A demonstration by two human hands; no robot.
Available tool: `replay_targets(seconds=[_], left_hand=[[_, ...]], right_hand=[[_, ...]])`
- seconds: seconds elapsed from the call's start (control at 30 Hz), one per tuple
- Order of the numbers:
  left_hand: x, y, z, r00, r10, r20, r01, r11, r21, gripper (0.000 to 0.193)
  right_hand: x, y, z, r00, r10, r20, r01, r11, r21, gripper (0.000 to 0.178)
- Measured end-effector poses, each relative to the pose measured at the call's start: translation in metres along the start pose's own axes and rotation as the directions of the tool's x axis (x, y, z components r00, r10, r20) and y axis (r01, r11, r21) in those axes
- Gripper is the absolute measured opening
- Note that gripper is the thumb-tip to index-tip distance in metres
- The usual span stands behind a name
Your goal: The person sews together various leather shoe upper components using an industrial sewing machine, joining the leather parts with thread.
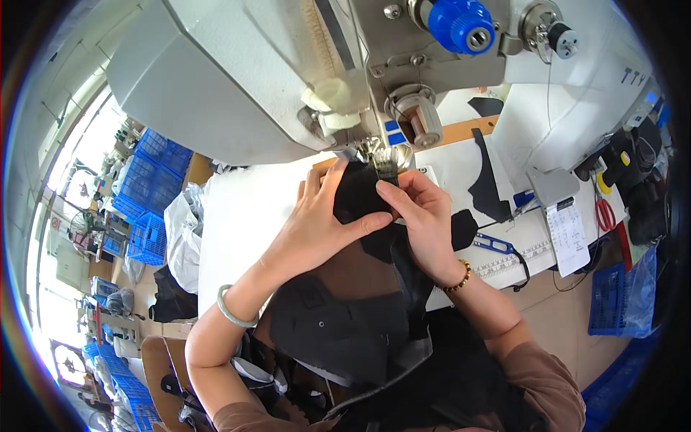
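A black fabric piece [354, 198] is held by two bare hands under the head of a large pale grey sewing machine [216, 79], close to the metal parts around the needle. The left hand [306, 227] is laid along the piece's left side, its fingers extended and its thumb stretched across the near part of the fabric. By the right hand [430, 223], the piece's right edge is pinched between thumb and forefinger. Whether the fabric is touched by the needle cannot be told.

Below the hands, a dark panel [338, 331] with a small eyelet is draped past the near edge of the white surface [241, 230] toward the lap; whether it is joined to the held piece is unclear. A pale bangle [234, 309] is worn on the left arm, a beaded bracelet [461, 278] on the right wrist.

Along the surface's near edge, right of the hands, a ruler strip [515, 261] is seen, with a blue tool [494, 243] beside it. Farther back, a curved black cut piece [488, 187] is laid. Near the right edge, red-handled scissors [606, 214] are placed. Beyond the left edge, blue crates [155, 173] are stacked.
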State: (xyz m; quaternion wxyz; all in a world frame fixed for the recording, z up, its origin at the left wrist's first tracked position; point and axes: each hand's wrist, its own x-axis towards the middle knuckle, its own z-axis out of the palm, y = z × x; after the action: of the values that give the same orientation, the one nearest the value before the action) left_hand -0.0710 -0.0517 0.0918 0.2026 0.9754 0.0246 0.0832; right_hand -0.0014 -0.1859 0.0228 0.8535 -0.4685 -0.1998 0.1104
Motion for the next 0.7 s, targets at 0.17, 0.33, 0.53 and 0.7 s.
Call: replay_targets(seconds=[0.17, 0.33, 0.53, 0.7], left_hand=[[0.001, 0.003, 0.002, 1.0, 0.007, -0.022, -0.007, 1.0, -0.006, 0.092], [0.006, 0.001, 0.001, 0.999, -0.031, -0.007, 0.031, 0.998, -0.047, 0.094], [0.01, 0.003, -0.004, 0.993, -0.114, 0.042, 0.115, 0.993, -0.023, 0.096], [0.013, -0.001, -0.011, 0.987, -0.11, 0.117, 0.118, 0.991, -0.06, 0.099]], right_hand=[[0.0, -0.002, 0.005, 0.998, -0.037, -0.045, 0.041, 0.995, 0.087, 0.015], [0.004, -0.005, 0.004, 0.999, -0.007, -0.054, 0.008, 1.0, 0.025, 0.015], [0.005, -0.021, -0.007, 0.986, 0.165, 0.026, -0.163, 0.985, -0.056, 0.019], [0.005, -0.022, -0.017, 0.863, 0.445, 0.239, -0.461, 0.887, 0.013, 0.022]])
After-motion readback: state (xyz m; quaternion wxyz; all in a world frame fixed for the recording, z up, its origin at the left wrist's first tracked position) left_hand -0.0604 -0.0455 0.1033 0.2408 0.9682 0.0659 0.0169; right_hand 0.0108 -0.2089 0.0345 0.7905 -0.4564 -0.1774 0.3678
